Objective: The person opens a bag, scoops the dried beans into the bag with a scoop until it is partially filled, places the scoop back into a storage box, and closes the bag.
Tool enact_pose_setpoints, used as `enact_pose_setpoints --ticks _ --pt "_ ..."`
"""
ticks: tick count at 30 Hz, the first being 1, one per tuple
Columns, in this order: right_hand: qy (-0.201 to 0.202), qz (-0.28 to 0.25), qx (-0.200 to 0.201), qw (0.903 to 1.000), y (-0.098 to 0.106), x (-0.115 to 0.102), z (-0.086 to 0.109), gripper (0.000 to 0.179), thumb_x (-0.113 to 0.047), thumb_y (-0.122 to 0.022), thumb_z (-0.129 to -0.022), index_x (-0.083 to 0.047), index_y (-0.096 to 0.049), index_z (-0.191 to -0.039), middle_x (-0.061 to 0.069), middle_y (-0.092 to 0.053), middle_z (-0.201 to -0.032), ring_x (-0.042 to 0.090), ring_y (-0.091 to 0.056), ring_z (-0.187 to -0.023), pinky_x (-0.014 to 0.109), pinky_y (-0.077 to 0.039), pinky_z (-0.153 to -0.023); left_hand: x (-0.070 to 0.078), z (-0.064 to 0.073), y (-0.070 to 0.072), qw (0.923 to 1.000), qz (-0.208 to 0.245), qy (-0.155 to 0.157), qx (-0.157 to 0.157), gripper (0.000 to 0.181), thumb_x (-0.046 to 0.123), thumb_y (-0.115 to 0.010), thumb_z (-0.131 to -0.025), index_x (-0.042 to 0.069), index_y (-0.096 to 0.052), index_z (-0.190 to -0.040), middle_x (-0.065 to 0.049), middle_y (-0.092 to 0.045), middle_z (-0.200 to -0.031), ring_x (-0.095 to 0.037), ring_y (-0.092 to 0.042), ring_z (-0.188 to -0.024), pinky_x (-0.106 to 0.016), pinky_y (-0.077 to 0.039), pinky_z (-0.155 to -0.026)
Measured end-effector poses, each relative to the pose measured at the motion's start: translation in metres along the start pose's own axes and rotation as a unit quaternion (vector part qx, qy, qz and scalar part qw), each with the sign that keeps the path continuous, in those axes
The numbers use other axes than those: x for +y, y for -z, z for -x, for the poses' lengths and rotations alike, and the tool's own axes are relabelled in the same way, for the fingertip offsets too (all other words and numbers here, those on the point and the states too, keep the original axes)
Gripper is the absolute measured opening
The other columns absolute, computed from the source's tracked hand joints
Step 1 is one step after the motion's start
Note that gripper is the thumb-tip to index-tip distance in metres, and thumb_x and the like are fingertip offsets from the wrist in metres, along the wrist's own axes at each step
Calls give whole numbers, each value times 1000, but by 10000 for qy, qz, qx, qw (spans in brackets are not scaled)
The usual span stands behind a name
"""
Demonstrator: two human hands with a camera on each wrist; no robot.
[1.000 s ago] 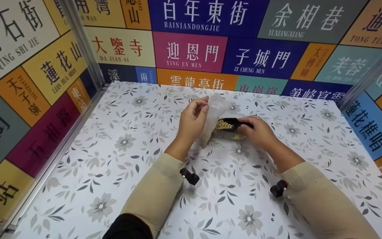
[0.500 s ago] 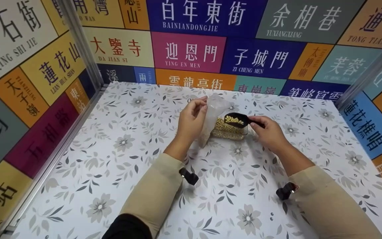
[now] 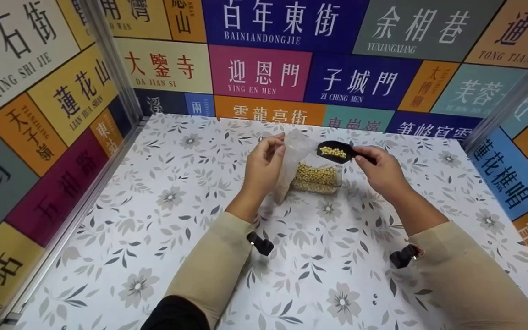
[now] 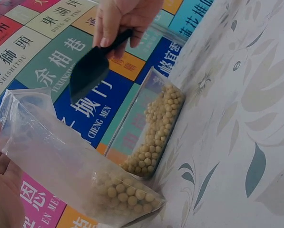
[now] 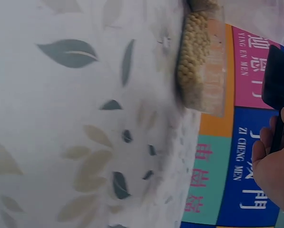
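My right hand (image 3: 384, 170) grips the handle of a black scoop (image 3: 343, 157), raised above a clear rectangular container (image 3: 340, 179). Round yellow beans (image 3: 332, 151), which look like soybeans, lie in the scoop. More of the same beans (image 4: 156, 128) fill the lower part of the container. At its left, my left hand (image 3: 264, 164) holds a translucent plastic bag (image 3: 293, 153) upright by its upper edge. Some beans sit in the bottom of that bag, as the left wrist view shows. The scoop's tip points left, toward the bag's mouth.
A table (image 3: 200, 266) with a white floral cover lies under everything. Panels with printed place names (image 3: 264, 73) wall in the back and both sides, with metal posts (image 3: 119, 59) at the corners. A small black camera (image 3: 260, 244) sits on each wrist.
The scoop rises out of the container with beans in it, moving up and to the right with my right hand. My left hand and the bag stay about where they were.
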State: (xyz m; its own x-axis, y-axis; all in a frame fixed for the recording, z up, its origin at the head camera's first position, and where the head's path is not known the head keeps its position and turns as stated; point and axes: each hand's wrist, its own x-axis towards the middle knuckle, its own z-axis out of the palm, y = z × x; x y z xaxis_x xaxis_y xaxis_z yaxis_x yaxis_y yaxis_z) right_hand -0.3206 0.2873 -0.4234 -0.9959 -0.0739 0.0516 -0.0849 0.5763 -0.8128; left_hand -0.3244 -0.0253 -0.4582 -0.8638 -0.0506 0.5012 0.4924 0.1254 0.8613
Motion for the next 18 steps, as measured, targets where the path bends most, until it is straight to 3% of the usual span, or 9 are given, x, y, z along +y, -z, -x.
enact_pose_setpoints --ticks 3,5,13,18 --pt "-5 -10 63 10000 10 -13 -3 49 -42 -54 -112 -18 -58 -154 11 -56 -158 27 -55 -143 37 -53 -112 0 0 0 10000 7 -8 -5 12 18 -61 -110 8 -67 -114 -5 -70 -144 -15 -66 -136 -20 -52 -116" --pt "28 37 79 10000 16 -23 -5 49 -43 -54 -112 -19 -57 -154 10 -54 -159 26 -55 -143 38 -53 -113 -1 0 0 10000 8 -1 -15 14 19 -61 -110 7 -67 -115 -4 -70 -144 -15 -65 -136 -20 -52 -116" --pt "704 598 133 9956 19 -62 -7 40 -36 -55 -112 -21 -64 -148 5 -57 -151 19 -59 -130 19 -54 -97 -2 0 1 9999 105 -48 -19 14 18 -60 -110 6 -67 -115 -5 -70 -145 -15 -67 -135 -22 -54 -115" --pt "1070 1157 33 9875 13 -85 -8 38 -32 -55 -113 -19 -64 -147 4 -58 -147 22 -61 -128 37 -55 -104 -1 -1 -1 9999 95 -13 42 11 17 -61 -109 8 -67 -113 -5 -70 -144 -15 -67 -135 -22 -53 -115"
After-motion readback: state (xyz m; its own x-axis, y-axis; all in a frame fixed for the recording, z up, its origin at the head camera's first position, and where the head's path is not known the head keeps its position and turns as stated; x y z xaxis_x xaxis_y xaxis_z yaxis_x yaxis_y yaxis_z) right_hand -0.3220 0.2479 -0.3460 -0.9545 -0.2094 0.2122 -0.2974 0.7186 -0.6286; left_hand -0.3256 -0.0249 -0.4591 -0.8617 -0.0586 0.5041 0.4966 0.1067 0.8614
